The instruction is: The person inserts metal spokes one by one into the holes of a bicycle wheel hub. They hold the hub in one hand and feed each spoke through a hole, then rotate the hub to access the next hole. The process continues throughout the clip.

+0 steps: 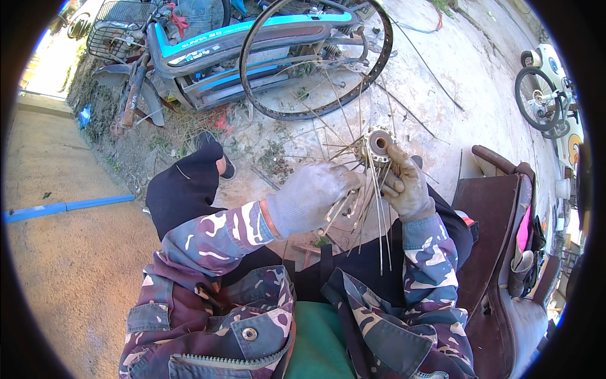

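My right hand, in a soiled work glove, grips a wheel hub from its right side. The hub's round bore faces up, and many thin wire spokes fan out from its holed flanges. Close against the hub's lower left, my left hand wears a pale knit glove and is closed. Several pale metal pieces stick out below its fingers; I cannot tell whether they are spokes or a tool's handles. A bare spoked-wheel rim lies beyond the hub, in front of the scooter.
A blue and black electric scooter with a wire basket lies on its side ahead. Loose rods rest on the concrete. At right stands a worn brown leather seat; a bicycle wheel is farther off. A low wall runs along the left.
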Demonstrator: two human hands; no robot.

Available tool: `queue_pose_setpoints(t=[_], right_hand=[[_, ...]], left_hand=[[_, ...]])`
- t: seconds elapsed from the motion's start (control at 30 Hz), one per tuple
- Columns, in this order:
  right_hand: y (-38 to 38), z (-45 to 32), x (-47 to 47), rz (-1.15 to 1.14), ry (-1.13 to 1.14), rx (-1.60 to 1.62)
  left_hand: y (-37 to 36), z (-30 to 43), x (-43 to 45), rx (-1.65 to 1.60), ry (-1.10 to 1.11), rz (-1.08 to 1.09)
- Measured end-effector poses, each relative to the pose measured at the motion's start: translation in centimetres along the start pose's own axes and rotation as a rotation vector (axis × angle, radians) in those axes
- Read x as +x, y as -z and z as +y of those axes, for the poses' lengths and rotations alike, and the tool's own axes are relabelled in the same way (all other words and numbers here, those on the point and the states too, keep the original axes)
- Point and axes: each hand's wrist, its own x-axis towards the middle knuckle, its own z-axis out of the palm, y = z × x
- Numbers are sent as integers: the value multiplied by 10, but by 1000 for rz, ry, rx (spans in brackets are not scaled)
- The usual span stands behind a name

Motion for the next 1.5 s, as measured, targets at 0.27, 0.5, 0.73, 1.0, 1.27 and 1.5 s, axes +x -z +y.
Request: queue_pose_setpoints(t=[0.27,0.5,0.73,1.0,1.27,1.5], right_hand=[[6,2,2,-24,-4,-8],[4,2,3,-11,4,14],[15,4,7,-27,7,64],[13,5,7,-18,-29,82],[20,10,10,6,-59,177],[27,10,13,-10,-61,207]], left_hand=[[3,2,3,-9,8,9],[6,3,3,-36,-15,138],[6,5,4,-58,40,165],[19,9,13,-259,254,222],[42,13,18,-344,406,161],[53,3,15,-447,407,228]])
